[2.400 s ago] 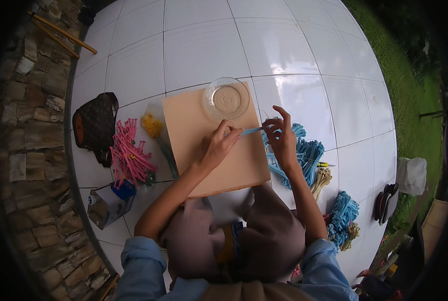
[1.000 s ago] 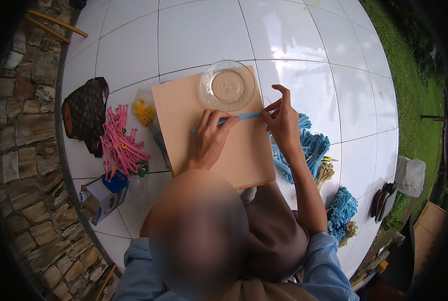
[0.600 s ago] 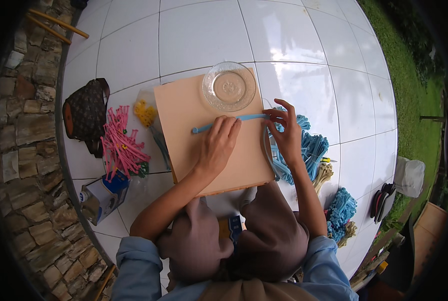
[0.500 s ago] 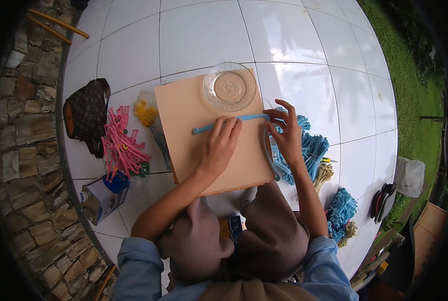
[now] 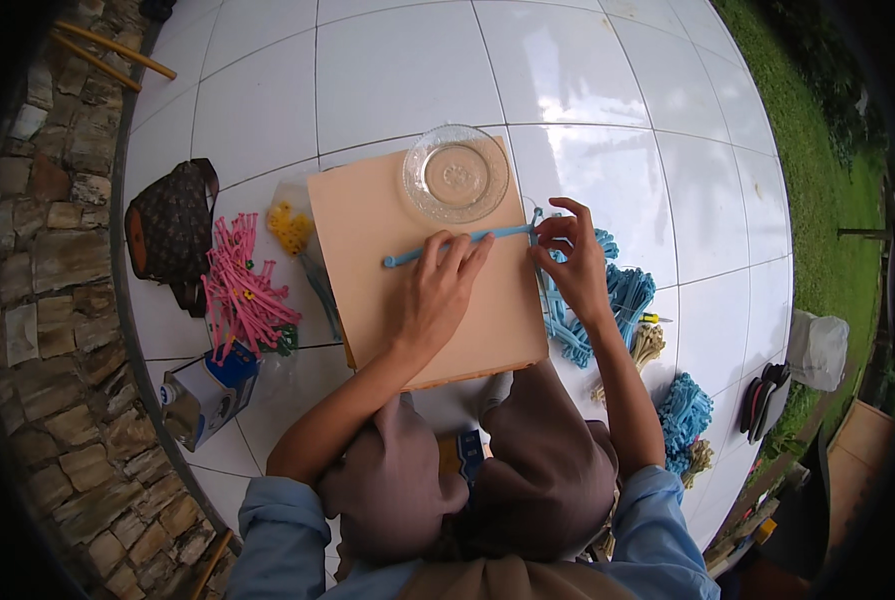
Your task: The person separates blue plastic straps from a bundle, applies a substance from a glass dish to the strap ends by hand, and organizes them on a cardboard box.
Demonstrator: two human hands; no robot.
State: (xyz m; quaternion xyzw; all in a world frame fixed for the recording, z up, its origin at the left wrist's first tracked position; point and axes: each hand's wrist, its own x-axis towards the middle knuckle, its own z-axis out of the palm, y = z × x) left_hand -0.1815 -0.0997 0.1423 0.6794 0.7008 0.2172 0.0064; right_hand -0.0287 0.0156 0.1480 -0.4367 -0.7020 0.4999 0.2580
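Observation:
A blue braided-looking cord (image 5: 403, 259) lies slantwise across a tan board (image 5: 387, 330) over my knees, with a small knob at its left end. My left hand (image 5: 437, 305) rests on the board, its fingers bent over the middle of the cord. At the board's right edge, the thumb and forefinger of my right hand (image 5: 579, 262) pinch the cord's other end, where a small loop or crossing shows. Just beyond the cord, a clear glass dish (image 5: 457, 174) stands on the board's far right corner; no contents can be made out in it.
Pink cords (image 5: 239, 280), a bag of yellow pieces (image 5: 289, 230), a brown bag (image 5: 172, 220) and a blue-white box (image 5: 207, 392) lie left on the white tiles. Right are blue cord bundles (image 5: 627, 295), beige bundles (image 5: 645, 345), a yellow-handled tool (image 5: 651, 318) and another blue bundle (image 5: 685, 412).
A thin blue length that hung down along the board's right edge no longer shows there. The right fingers have shifted slightly at the cord's end; the left hand stays nearly in place.

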